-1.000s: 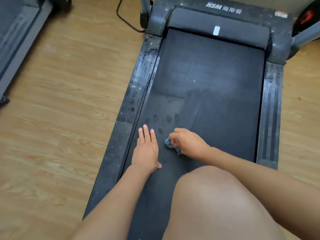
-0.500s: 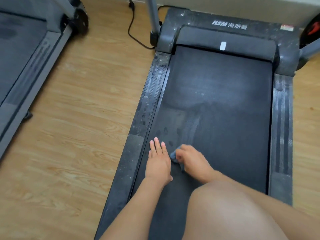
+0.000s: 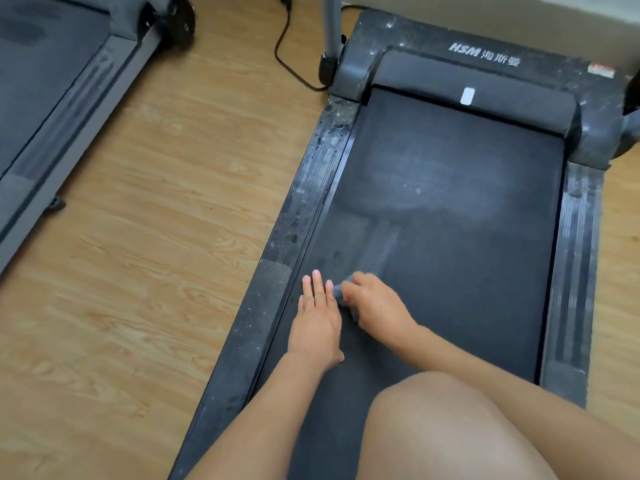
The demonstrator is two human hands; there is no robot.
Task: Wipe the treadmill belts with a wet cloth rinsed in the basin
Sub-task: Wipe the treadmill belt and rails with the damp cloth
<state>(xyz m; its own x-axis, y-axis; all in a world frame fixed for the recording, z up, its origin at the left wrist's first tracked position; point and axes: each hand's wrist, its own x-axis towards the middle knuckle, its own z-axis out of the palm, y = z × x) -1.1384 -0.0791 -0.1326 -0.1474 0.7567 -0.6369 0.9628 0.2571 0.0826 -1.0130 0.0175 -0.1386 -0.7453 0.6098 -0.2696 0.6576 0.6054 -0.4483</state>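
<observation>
Head view: two treadmills show. The nearer one fills the middle and right, and its black belt [image 3: 450,271] runs between two dusty side rails [image 3: 304,216]. The second treadmill [image 3: 52,98] is cut off by the left and top edges, well apart across the wooden floor [image 3: 156,237].

Two hands lie on the nearer belt close to its left rail. The left hand [image 3: 317,327] presses flat on the belt, its grip spread with straight fingers. Just beside it, the right hand [image 3: 375,303] has its grip curled round one blue-grey cloth [image 3: 339,289], which rests on the belt. Most of the cloth is hidden under the fingers, and only its crumpled edges peek out.

One pale dusty patch [image 3: 433,181] covers the belt's far half. A few small dark marks [image 3: 329,259] sit ahead of the fingertips.

One black cord [image 3: 287,57] trails along the floor beside one grey upright post [image 3: 330,29], whose top is cut off. One bare knee [image 3: 450,427] hides the belt's near end.
</observation>
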